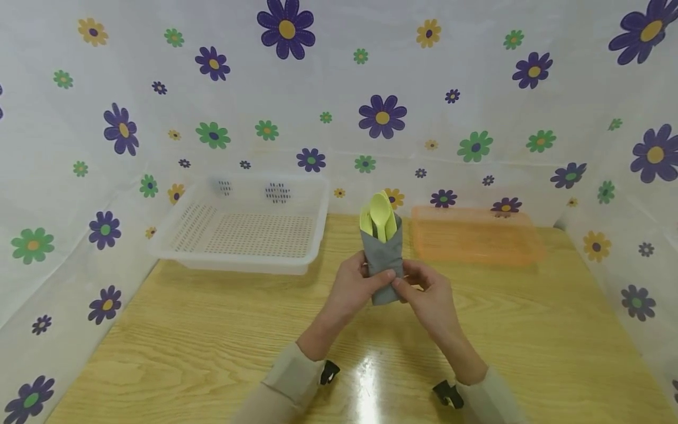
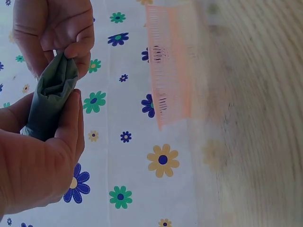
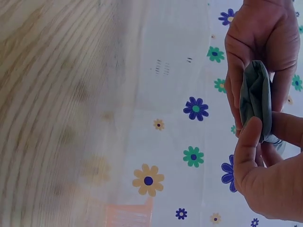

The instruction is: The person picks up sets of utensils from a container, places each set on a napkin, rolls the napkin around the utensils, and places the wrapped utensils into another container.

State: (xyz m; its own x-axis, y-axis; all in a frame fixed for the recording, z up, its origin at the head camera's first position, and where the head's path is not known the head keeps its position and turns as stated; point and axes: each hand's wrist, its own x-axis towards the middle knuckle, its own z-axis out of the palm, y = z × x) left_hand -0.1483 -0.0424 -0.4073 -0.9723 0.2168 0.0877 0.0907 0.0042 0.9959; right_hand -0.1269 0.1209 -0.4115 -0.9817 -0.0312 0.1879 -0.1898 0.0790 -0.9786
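Observation:
A grey cloth napkin (image 1: 385,257), folded into a narrow pouch, is held up over the table between both hands. Out of its top stick a yellow-green spoon (image 1: 380,207) and other yellow-green cutlery (image 1: 366,220), partly hidden behind the cloth. The left hand (image 1: 356,284) grips the pouch from its left side, thumb across the front. On the lower right edge, the right hand (image 1: 430,295) pinches the cloth between thumb and fingers. The wrist views show the folded bottom end of the napkin (image 2: 49,101), with the left hand (image 3: 265,38) around it and the right hand (image 3: 270,175) pinching its edge.
A white perforated basket (image 1: 249,265) stands at the back left of the wooden table (image 1: 212,330). At the back right lies a shallow orange basket (image 1: 477,256). A flower-printed white sheet (image 1: 328,70) encloses the back and sides.

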